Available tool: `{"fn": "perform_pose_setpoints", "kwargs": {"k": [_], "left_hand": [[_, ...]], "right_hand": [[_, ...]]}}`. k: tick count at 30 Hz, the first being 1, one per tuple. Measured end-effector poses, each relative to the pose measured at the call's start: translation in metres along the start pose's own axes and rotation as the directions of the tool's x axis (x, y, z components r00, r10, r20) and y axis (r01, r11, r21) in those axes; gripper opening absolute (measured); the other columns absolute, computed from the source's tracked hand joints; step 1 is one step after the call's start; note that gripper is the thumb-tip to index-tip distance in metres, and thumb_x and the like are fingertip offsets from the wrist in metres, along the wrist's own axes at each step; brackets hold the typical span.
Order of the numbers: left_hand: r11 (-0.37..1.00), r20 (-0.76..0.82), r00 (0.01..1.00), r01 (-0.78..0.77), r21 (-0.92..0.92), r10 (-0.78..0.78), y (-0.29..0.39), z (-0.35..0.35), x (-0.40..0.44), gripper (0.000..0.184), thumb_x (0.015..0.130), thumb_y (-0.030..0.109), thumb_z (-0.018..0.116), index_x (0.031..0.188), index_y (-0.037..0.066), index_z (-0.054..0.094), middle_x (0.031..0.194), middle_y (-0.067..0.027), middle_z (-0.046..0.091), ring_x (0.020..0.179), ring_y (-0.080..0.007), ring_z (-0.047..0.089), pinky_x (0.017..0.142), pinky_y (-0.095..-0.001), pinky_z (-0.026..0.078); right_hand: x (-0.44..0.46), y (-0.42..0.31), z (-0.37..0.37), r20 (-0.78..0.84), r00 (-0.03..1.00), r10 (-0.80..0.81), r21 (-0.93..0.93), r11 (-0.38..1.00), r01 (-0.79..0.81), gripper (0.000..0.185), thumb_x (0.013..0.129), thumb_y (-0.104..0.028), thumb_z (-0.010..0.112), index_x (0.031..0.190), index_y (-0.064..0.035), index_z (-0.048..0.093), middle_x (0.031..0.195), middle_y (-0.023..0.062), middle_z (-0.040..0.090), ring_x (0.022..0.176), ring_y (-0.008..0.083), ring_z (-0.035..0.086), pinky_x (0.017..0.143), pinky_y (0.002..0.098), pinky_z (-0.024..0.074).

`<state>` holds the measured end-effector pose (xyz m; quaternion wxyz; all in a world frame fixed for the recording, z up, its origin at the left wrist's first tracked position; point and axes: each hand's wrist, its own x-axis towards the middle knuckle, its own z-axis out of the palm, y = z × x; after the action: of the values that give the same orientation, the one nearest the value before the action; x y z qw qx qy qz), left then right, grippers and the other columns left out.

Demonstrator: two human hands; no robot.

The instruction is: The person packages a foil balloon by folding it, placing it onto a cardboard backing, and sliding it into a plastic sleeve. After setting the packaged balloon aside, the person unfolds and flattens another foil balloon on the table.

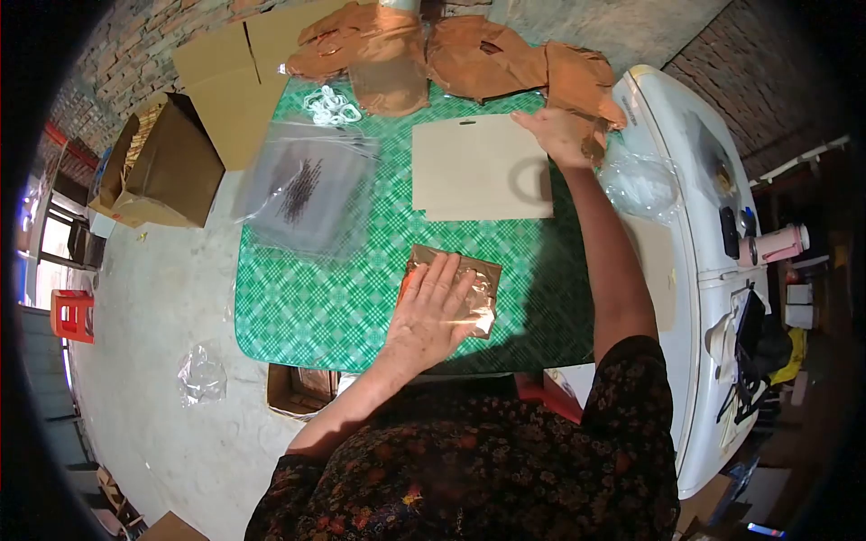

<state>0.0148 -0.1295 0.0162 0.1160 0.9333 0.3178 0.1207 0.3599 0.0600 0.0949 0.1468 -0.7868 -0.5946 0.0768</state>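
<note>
My left hand (431, 311) lies flat with spread fingers on a shiny brown wrapped packet (483, 293) near the front of the green checked table. Up at the right, my right hand (557, 137) is at the upper right corner of a beige card sheet (478, 171). Its thumb reaches the card's top edge; the other fingers are partly hidden, so its grip is unclear. The card has a small dark slot near its top edge. Left of it lies a stack of clear plastic bags (311, 194) with dark marks in the middle.
Brown wrapped bundles (483, 59) line the table's back edge, with white string (331, 106) at their left. Clear plastic (639, 180) sits at the right. A white fridge (690, 361) stands right of the table, an open cardboard box (171, 162) to the left.
</note>
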Motion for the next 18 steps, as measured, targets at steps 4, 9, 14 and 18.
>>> {"fn": "perform_pose_setpoints", "kwargs": {"k": [4,9,14,18], "left_hand": [[1.0,-0.004,1.0,0.002,-0.003,-0.002,-0.001,0.003,-0.001,0.074,0.105,0.055,0.051,0.162,0.009,0.041,0.171,-0.0201,0.029,0.16,-0.0347,0.022,0.131,-0.051,0.015],[1.0,-0.008,1.0,0.008,-0.007,-0.008,0.0,0.002,-0.001,0.074,0.106,0.056,0.049,0.162,0.009,0.04,0.171,-0.0194,0.03,0.161,-0.034,0.022,0.131,-0.0509,0.015],[1.0,-0.106,0.994,-0.016,-0.027,0.013,-0.001,0.008,-0.003,0.081,0.096,0.053,0.065,0.157,0.004,0.046,0.167,-0.0222,0.036,0.158,-0.0347,0.028,0.13,-0.0514,0.019],[1.0,-0.098,0.995,-0.012,-0.028,0.009,-0.001,0.01,-0.003,0.082,0.096,0.051,0.066,0.159,0.005,0.043,0.168,-0.0219,0.033,0.159,-0.0345,0.026,0.13,-0.0513,0.018]], "right_hand": [[0.007,0.009,-0.003,-0.194,0.981,-0.002,-0.195,0.98,-0.037,0.072,0.098,-0.066,0.056,0.089,0.0035,0.075,0.093,0.027,0.074,0.092,0.0422,0.072,0.081,0.0514,0.0527],[0.043,0.057,-0.006,-0.087,0.992,-0.097,-0.168,0.982,0.081,0.076,0.097,-0.068,0.054,0.099,0.0051,0.076,0.105,0.0276,0.074,0.101,0.0465,0.07,0.09,0.052,0.0524],[0.003,0.038,-0.026,-0.113,0.994,-0.001,-0.254,0.967,-0.028,0.076,0.096,-0.067,0.051,0.106,0.0039,0.076,0.109,0.0262,0.075,0.104,0.0461,0.07,0.095,0.0489,0.0521],[-0.006,0.04,-0.054,0.086,0.996,-0.026,-0.282,0.958,0.05,0.052,0.095,-0.055,0.062,0.115,-0.0094,0.078,0.122,0.0172,0.074,0.117,0.0425,0.066,0.099,0.0457,0.0518]]}}
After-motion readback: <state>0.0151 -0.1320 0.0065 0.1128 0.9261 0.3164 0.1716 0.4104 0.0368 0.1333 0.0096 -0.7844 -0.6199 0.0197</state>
